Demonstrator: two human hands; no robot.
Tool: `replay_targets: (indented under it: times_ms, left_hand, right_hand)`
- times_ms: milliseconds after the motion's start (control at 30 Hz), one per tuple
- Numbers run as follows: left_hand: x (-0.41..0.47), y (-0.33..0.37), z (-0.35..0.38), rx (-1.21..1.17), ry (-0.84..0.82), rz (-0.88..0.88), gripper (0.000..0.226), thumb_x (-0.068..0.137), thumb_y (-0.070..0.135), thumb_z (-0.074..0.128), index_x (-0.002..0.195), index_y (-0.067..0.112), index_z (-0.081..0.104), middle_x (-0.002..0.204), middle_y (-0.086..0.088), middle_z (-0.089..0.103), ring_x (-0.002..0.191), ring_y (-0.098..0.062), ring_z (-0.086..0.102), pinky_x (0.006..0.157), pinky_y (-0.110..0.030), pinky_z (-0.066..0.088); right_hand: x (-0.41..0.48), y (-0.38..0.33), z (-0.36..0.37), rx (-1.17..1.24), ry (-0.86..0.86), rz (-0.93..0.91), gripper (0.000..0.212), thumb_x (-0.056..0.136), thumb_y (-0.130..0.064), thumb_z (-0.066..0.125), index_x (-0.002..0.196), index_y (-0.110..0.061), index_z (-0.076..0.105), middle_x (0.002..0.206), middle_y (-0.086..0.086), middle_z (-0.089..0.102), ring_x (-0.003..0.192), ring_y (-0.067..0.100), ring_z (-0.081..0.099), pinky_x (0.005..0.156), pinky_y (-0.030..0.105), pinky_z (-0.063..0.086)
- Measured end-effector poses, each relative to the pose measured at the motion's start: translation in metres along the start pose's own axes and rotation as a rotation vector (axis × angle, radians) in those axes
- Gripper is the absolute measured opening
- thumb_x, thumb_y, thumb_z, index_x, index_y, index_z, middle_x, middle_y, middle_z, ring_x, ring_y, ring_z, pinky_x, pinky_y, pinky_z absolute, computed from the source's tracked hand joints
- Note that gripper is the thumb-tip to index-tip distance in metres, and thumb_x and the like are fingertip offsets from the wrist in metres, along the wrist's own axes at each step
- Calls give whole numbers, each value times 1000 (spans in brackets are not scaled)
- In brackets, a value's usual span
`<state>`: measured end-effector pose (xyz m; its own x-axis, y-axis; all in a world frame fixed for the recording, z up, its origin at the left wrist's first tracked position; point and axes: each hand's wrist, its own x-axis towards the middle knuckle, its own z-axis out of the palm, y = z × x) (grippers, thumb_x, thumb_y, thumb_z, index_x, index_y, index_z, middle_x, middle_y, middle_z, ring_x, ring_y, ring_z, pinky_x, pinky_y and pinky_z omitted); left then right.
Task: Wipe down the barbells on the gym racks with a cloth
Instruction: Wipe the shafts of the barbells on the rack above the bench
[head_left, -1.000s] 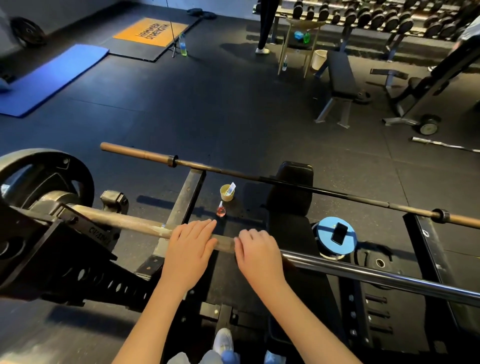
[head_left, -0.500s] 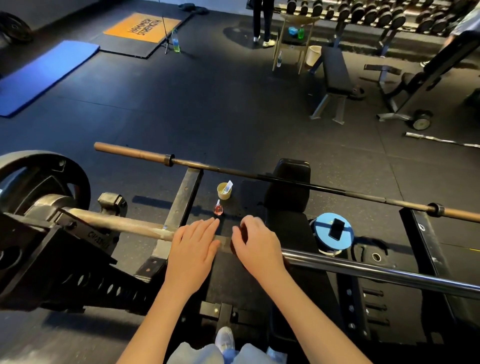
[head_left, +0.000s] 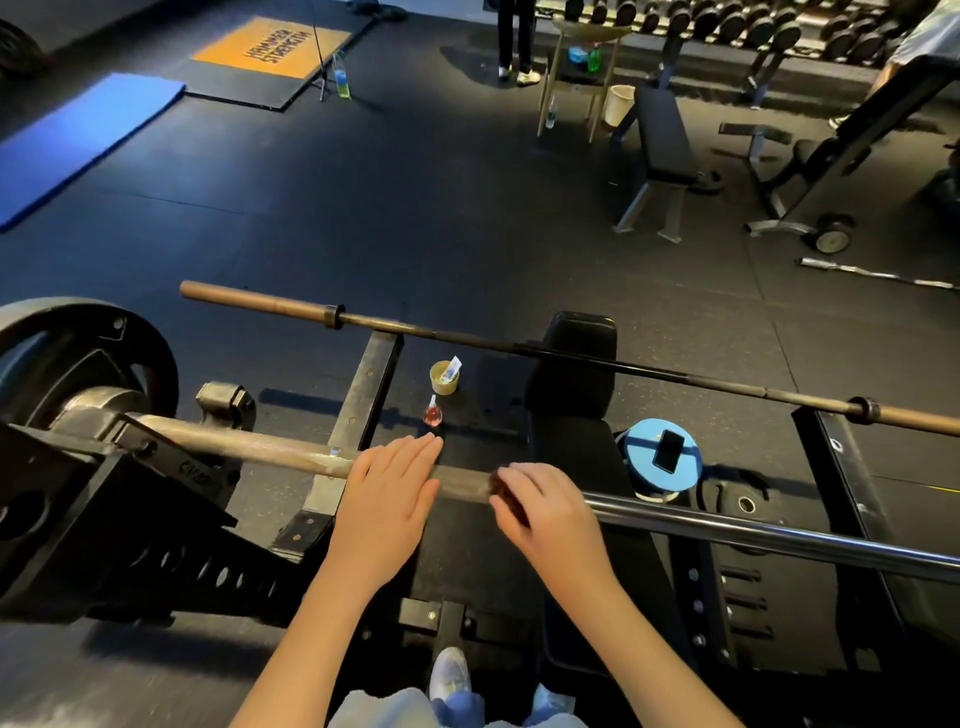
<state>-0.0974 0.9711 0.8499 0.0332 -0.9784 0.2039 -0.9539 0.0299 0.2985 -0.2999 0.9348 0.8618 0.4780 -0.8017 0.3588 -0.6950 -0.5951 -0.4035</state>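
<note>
Left, a round black plate (head_left: 78, 364) sits on the near barbell (head_left: 249, 446), a long bar, dull and rough. The left hand (head_left: 387, 493) lies flat on it, fingers straight. The right hand (head_left: 548, 514) grips a dark cloth (head_left: 505, 492) on it.

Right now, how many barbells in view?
3: near barbell under left hand and right hand; far barbell racked behind it; third bar on floor, far right. More may be hidden.
</note>
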Motion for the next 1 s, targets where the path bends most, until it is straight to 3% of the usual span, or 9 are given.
replay_targets:
  times_ms: [133,233,367,500,600,733,867,1000]
  left_hand:
    - [-1,-3,3,4,35,18,40,96,28,47,134,18,54,132,2,59,123,-17,52,107,-30,25]
    - [-3,-5,6,4,46,39,46,89,22,60,134,16,54,133,0,58,125,-18,50,108,-31,22]
    - [-2,-8,2,10,30,66,47,89,25,54,135,17,54,133,2,58,124,-17,51,109,-29,23]
    - [-3,-9,5,11,47,63,48,89,25,58,136,18,53,134,4,57,125,-15,49,110,-32,28]
    - [-3,-11,9,17,62,88,49,89,23,57,136,16,52,134,2,57,126,-16,48,108,-32,24]
    - [-3,-10,9,25,60,77,50,87,23,63,136,18,53,134,2,58,126,-17,52,107,-37,35]
    - [-2,-7,8,10,71,61,52,84,20,70,134,17,56,132,1,60,123,-19,55,103,-42,41]
    - [-1,-8,7,41,80,90,53,85,21,68,135,17,54,133,2,58,125,-17,52,104,-39,40]
  right_hand:
    - [0,-11,2,7,80,120,25,86,-26,61,105,-11,70,100,1,69,97,14,64,88,31,55]
    - [25,-37,20,43,41,-4,27,90,-30,51,99,-12,70,95,0,69,90,12,65,85,29,55]
    - [12,-19,10,-19,-7,-101,26,84,-26,64,104,-11,71,103,3,71,99,16,66,90,33,55]
    - [-16,4,-1,-126,124,31,30,77,-18,70,105,-7,72,106,8,71,104,23,66,95,37,51]
    - [7,-23,25,-90,131,-25,25,80,-20,68,101,-8,73,103,6,72,101,21,67,95,36,51]
    - [11,-21,23,-94,74,-213,23,80,-20,69,100,-8,73,104,7,72,101,21,67,94,36,53]
    - [-13,10,4,-193,124,-168,26,77,-18,70,100,-7,74,107,9,71,103,24,67,95,36,50]
    - [7,-12,25,-182,162,-218,22,88,-20,59,96,-6,74,103,10,72,100,24,67,94,36,51]
